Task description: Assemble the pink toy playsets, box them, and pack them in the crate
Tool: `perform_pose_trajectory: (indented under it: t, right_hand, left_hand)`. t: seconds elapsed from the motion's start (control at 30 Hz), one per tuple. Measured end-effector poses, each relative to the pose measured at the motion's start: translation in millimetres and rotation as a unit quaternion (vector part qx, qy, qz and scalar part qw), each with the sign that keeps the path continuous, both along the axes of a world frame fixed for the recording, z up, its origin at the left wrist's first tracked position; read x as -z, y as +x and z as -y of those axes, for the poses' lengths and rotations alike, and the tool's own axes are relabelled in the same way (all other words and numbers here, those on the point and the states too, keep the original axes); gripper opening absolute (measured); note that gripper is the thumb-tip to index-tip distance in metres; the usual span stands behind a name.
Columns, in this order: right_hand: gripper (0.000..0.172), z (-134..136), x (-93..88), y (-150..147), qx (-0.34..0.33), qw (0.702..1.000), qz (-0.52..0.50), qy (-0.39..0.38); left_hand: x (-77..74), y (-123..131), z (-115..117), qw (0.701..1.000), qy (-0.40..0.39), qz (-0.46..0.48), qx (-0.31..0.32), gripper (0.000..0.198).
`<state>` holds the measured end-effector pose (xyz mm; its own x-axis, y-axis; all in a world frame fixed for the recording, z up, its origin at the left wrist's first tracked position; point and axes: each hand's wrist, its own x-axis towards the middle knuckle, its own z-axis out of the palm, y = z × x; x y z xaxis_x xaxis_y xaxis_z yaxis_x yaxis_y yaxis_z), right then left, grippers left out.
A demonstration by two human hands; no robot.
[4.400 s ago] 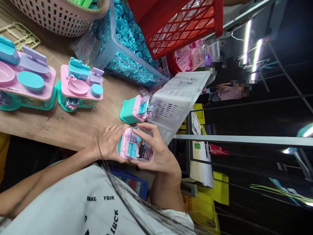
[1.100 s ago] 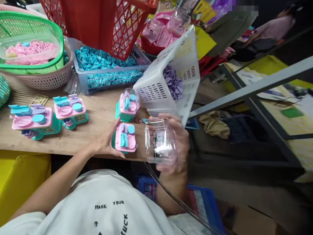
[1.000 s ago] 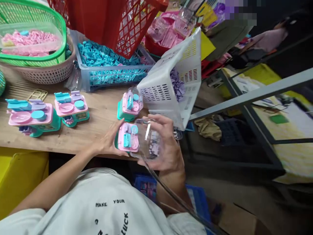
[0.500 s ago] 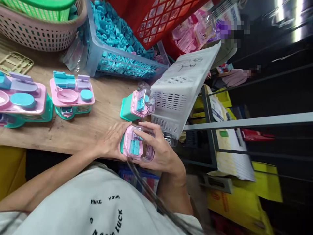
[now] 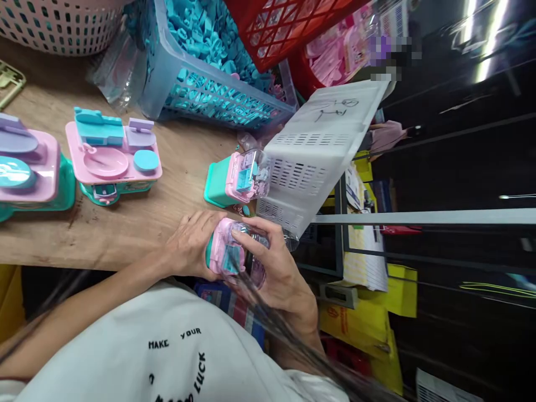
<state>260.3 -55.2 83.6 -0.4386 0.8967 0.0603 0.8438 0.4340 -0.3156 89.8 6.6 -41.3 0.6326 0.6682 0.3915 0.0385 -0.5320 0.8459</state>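
Note:
Near the table's front edge, my left hand (image 5: 192, 243) is wrapped round the green base of a small toy kitchen (image 5: 220, 245) that lies on its side, its pink top facing right. Blue and pink toy parts show on that top. My right hand (image 5: 278, 262) grips the clear plastic cover (image 5: 257, 271) at the pink top, thumb and fingers spread across it; hair partly hides the lower edge. Just beyond my hands lies a second toy kitchen (image 5: 220, 181), also on its side, with a clear cover over its parts.
Two uncovered toy kitchens, one (image 5: 113, 156) nearer and another (image 5: 31, 167), stand at the left. A blue crate (image 5: 167, 95) of blue parts is behind, beside a pink basket (image 5: 62, 28). A white basket (image 5: 310, 151) leans at the right, under a red crate (image 5: 285, 33).
The camera view has shifted, so the table things appear further left. My right hand has tilted the clear cover, and a dark gap shows between it and the pink top.

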Motion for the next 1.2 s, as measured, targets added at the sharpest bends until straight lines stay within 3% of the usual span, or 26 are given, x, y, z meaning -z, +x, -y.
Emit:
perform_pose_trajectory:
  t: [0.23,0.37,0.67,1.2]
  right_hand:
    - [0.086,-1.0,-0.6,0.2,-0.001,1.0,-0.011,-0.017]
    - [0.088,-2.1,2.9,5.2,0.011,0.999,-0.028,-0.044]
    - [0.093,-4.3,10.5,11.2,-0.01,0.999,-0.044,-0.027]
    - [0.093,-24.2,-16.4,-6.6,-0.031,0.993,0.012,-0.116]
  left_hand:
    - [-7.0,-3.6,-1.7,1.0,-0.017,-0.015,0.016,0.081]
    - [-3.8,-2.5,-0.4,1.0,-0.016,-0.002,0.005,0.085]
    - [1.3,-1.0,0.9,1.0,-0.028,-0.008,0.005,0.094]
    - [-1.9,-0.3,0.0,0.999,-0.045,0.021,0.007,0.092]
